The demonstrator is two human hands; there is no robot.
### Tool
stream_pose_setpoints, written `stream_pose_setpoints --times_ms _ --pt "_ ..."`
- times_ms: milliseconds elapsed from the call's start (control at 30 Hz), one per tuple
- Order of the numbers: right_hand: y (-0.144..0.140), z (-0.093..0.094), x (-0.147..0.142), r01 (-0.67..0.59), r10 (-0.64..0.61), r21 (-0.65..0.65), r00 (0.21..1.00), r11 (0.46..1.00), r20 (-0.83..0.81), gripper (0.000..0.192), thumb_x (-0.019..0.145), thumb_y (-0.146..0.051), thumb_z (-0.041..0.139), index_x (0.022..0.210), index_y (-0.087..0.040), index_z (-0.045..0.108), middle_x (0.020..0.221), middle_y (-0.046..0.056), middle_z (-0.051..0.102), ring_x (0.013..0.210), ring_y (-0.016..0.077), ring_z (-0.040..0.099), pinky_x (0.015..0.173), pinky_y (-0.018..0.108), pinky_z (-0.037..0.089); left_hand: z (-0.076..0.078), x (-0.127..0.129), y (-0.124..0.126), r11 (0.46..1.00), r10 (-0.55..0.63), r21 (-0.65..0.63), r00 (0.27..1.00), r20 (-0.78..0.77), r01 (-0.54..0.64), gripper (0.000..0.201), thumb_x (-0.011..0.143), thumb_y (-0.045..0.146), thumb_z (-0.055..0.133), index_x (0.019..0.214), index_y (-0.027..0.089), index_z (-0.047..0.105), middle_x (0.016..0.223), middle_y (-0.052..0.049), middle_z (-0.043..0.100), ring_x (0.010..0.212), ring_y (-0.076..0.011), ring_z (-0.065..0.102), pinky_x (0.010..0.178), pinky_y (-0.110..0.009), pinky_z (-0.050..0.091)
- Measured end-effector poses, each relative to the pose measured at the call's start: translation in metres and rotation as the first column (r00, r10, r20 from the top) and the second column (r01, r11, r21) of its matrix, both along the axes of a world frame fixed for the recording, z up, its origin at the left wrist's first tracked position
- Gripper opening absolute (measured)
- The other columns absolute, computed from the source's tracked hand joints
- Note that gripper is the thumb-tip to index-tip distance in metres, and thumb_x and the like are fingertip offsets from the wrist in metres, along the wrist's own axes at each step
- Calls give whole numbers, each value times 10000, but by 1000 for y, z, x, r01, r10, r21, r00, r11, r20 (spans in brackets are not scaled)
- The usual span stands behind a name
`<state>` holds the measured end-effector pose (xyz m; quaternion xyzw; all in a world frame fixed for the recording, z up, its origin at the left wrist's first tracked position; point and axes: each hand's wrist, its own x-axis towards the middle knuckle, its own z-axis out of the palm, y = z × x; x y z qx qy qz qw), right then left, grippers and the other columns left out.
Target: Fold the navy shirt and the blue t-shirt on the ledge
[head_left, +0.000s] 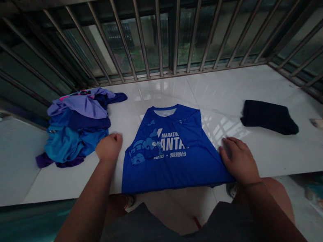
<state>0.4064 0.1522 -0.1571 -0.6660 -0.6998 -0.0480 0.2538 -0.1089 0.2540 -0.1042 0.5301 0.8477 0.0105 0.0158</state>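
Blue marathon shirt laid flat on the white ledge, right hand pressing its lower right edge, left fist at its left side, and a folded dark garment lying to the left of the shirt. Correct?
Not quite. In the head view the folded dark garment lies to the right of the blue marathon shirt, not the left; the left holds a pile of blue and purple clothes. The right hand and left fist are as you said.

The blue jersey (167, 153) under my hands was thin, smooth cloth, faintly sheeny, with matt white print. The table (231, 92) was glossy white tile that mirrored the window bars (139, 29), which were dull bare metal. The dark folded garment (268, 116) looked soft and matt; the pile of clothes (78, 129) was limp, rumpled fabric.
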Motion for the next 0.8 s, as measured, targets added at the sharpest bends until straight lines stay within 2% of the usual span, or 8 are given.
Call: stream_pose_setpoints --times_ms 800 --pt "0 1 0 -1 0 -17 1000 1000 -7 459 1101 -448 568 1378 -134 758 1390 229 745 1288 401 699 1205 625 549 -2 -2 0 1000 -5 13 1000 -1 5 589 1091 497 390 1153 204 897 1088 -212 856 1007 -395 788 761 -391 508"
